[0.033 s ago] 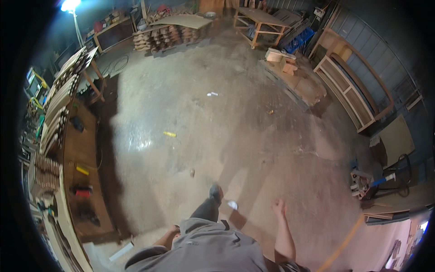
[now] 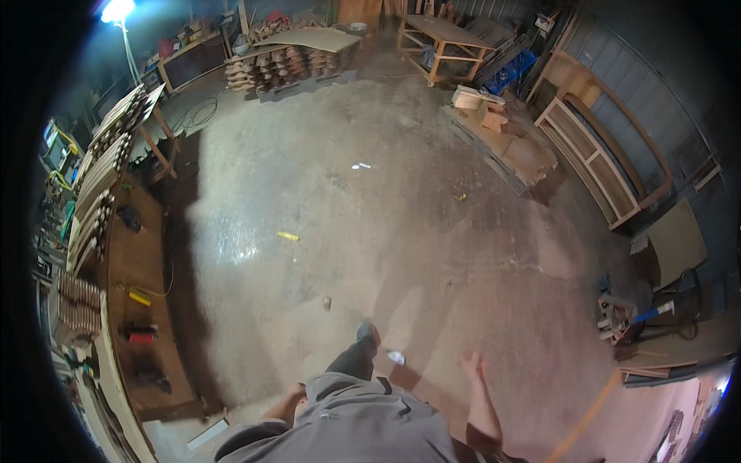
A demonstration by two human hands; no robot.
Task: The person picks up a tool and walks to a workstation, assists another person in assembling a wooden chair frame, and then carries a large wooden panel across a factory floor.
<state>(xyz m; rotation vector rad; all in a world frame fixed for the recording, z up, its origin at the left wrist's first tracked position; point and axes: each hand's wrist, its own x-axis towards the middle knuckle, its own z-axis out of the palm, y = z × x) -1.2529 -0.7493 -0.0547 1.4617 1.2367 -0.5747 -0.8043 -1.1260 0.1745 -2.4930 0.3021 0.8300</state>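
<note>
My right hand (image 2: 473, 366) hangs at my right side above the concrete floor (image 2: 363, 247). Its fingers look loosely apart, though slightly blurred, and I see nothing in them. My left hand (image 2: 296, 395) is low beside my grey shirt (image 2: 347, 417), and its fingers are mostly hidden. Neither hand touches any tool or workpiece that I can see. One shoe (image 2: 368, 333) shows ahead of my shirt. Just right of that shoe lies a small white scrap (image 2: 396, 357).
At left, a long brown workbench (image 2: 131, 262) carries a yellow tool (image 2: 140, 298), a red tool (image 2: 142, 337) and stacked wooden parts (image 2: 81, 301). A yellow object (image 2: 288, 236) lies on the floor. Boards (image 2: 502, 143), a wooden frame (image 2: 590, 158) and a table (image 2: 444, 31) stand right and far.
The view has shifted a little, so things on the floor appear slightly lower. My right hand appears slightly lower and further left.
</note>
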